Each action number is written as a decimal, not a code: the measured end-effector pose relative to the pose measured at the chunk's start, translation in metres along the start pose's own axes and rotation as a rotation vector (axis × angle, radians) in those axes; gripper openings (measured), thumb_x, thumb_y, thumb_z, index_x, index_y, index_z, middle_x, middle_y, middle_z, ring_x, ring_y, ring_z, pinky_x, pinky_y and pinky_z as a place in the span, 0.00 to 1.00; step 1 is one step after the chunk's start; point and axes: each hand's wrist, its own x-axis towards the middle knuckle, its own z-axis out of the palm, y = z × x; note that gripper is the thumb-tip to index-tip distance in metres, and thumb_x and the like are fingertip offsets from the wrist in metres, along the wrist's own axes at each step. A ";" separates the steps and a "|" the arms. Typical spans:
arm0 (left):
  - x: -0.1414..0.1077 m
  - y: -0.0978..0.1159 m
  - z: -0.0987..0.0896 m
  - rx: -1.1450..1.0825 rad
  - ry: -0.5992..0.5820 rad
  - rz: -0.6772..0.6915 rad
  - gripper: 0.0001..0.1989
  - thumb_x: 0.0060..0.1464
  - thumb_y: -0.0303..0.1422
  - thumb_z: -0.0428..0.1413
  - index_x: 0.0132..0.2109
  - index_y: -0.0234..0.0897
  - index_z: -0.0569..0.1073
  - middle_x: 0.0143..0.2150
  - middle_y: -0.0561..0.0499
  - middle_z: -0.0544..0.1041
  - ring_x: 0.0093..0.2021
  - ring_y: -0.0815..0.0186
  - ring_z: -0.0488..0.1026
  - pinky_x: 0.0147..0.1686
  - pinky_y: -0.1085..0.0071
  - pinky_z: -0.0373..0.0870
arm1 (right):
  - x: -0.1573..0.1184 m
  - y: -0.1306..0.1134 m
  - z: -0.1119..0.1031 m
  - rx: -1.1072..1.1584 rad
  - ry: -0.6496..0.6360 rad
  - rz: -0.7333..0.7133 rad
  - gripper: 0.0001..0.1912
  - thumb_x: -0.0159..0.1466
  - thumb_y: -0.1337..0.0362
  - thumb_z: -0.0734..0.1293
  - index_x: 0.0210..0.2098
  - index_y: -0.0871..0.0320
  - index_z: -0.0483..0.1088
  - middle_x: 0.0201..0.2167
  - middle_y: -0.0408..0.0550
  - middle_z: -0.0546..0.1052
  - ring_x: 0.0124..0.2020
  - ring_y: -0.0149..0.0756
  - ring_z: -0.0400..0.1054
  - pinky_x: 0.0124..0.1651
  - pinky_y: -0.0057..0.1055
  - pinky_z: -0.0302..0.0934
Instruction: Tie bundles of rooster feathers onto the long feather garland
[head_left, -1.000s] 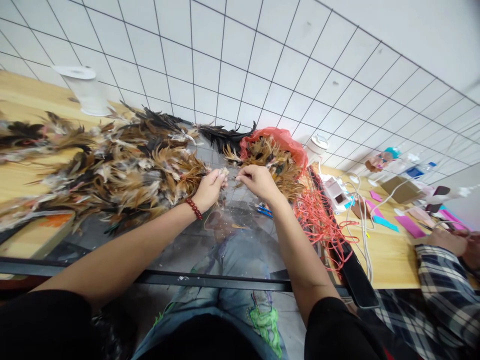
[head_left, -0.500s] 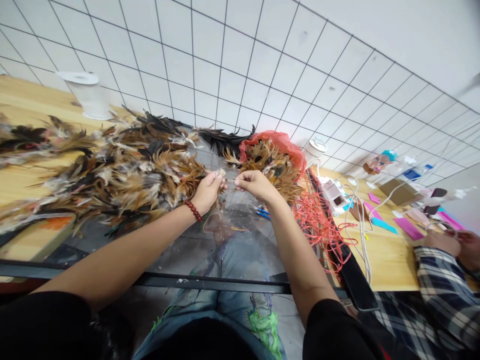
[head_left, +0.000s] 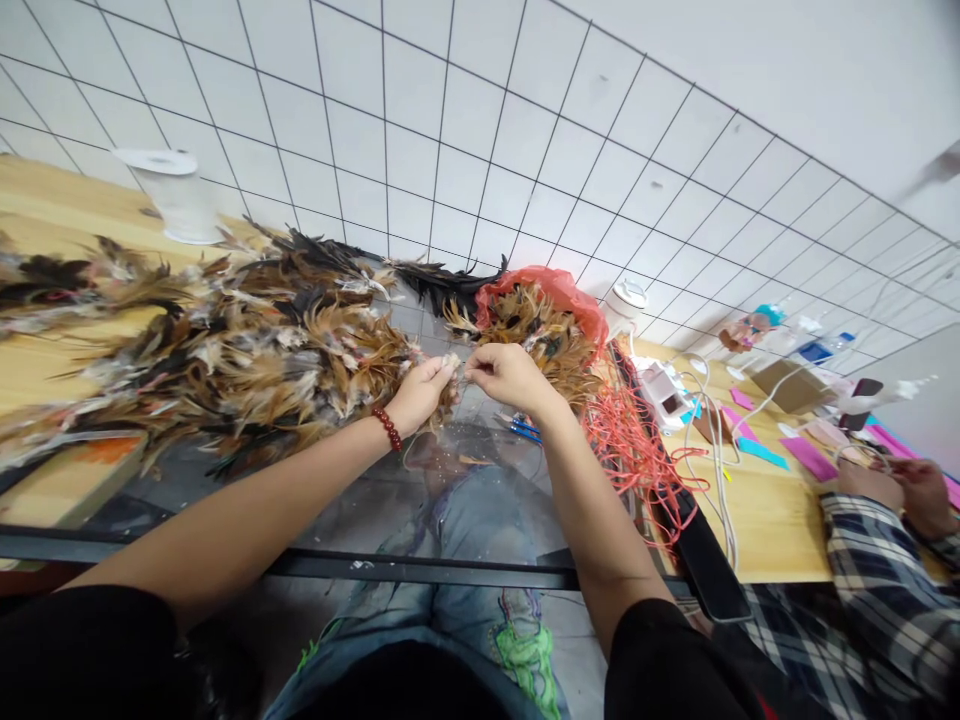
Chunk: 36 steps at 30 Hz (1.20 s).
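Note:
My left hand (head_left: pixel 429 388), with a red bead bracelet (head_left: pixel 387 430) at its wrist, pinches the pale quill ends of a bundle of feathers (head_left: pixel 450 362). Fingers closed, my right hand (head_left: pixel 506 375) meets it at the tips; whatever is between thumb and forefinger is too small to make out. A large heap of brown, black and cream feathers (head_left: pixel 300 350) spreads to the left of my hands. More brown feathers (head_left: pixel 551 330) fill a red plastic bag (head_left: pixel 570 295) just beyond my right hand.
Red string (head_left: pixel 630 450) lies tangled to the right, beside white cables (head_left: pixel 724 480). Blue pens (head_left: pixel 525 428) rest near my right forearm. A white spool (head_left: pixel 176 195) stands at the back left, a lidded cup (head_left: pixel 626 300) behind the bag. A co-worker's hands (head_left: pixel 892 490) are at far right.
My two hands have come together, the right moving slightly left and the left slightly right, so their fingertips now nearly touch. The view has shifted a little.

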 end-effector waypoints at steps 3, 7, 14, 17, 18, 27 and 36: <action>-0.001 -0.002 -0.001 0.034 -0.056 0.041 0.18 0.55 0.45 0.59 0.29 0.36 0.65 0.20 0.57 0.65 0.20 0.72 0.67 0.22 0.75 0.64 | 0.002 0.002 0.006 0.022 0.061 -0.032 0.05 0.61 0.68 0.66 0.31 0.60 0.75 0.28 0.44 0.75 0.30 0.29 0.65 0.35 0.25 0.54; 0.000 -0.004 -0.002 -0.002 -0.090 0.026 0.20 0.52 0.48 0.60 0.30 0.37 0.65 0.19 0.60 0.60 0.17 0.75 0.59 0.21 0.76 0.62 | 0.003 0.005 0.011 -0.014 0.125 -0.057 0.04 0.61 0.68 0.66 0.32 0.59 0.74 0.30 0.45 0.75 0.32 0.31 0.65 0.37 0.26 0.55; 0.001 -0.001 -0.004 -0.052 -0.165 0.023 0.24 0.47 0.53 0.62 0.31 0.36 0.67 0.18 0.61 0.56 0.17 0.77 0.53 0.19 0.77 0.58 | 0.003 0.006 0.016 -0.041 0.170 -0.070 0.06 0.63 0.66 0.65 0.33 0.58 0.74 0.31 0.45 0.76 0.33 0.32 0.67 0.38 0.27 0.56; 0.000 0.002 -0.004 -0.090 -0.170 0.011 0.23 0.47 0.51 0.63 0.30 0.36 0.66 0.18 0.61 0.56 0.17 0.76 0.54 0.20 0.76 0.61 | 0.004 0.008 0.015 -0.076 0.201 -0.024 0.08 0.65 0.64 0.64 0.38 0.58 0.74 0.34 0.46 0.76 0.36 0.33 0.68 0.41 0.28 0.58; 0.000 0.003 -0.004 -0.109 -0.153 0.008 0.22 0.47 0.50 0.63 0.29 0.36 0.66 0.19 0.61 0.57 0.17 0.76 0.54 0.20 0.76 0.62 | 0.004 0.010 0.015 -0.111 0.198 0.009 0.09 0.65 0.64 0.63 0.40 0.58 0.74 0.36 0.47 0.76 0.37 0.34 0.69 0.42 0.28 0.59; 0.004 0.002 -0.005 -0.204 0.078 -0.019 0.14 0.57 0.37 0.58 0.28 0.36 0.65 0.18 0.60 0.58 0.17 0.75 0.57 0.21 0.77 0.64 | 0.001 0.022 0.037 -0.673 -0.185 0.091 0.17 0.68 0.69 0.56 0.46 0.58 0.76 0.46 0.59 0.74 0.50 0.47 0.64 0.49 0.41 0.57; 0.004 0.004 -0.006 -0.249 0.109 -0.005 0.14 0.58 0.37 0.56 0.28 0.36 0.65 0.18 0.59 0.60 0.18 0.74 0.58 0.22 0.76 0.64 | 0.008 0.031 0.019 0.144 0.229 0.267 0.05 0.61 0.66 0.63 0.33 0.59 0.70 0.31 0.45 0.73 0.33 0.32 0.63 0.40 0.30 0.59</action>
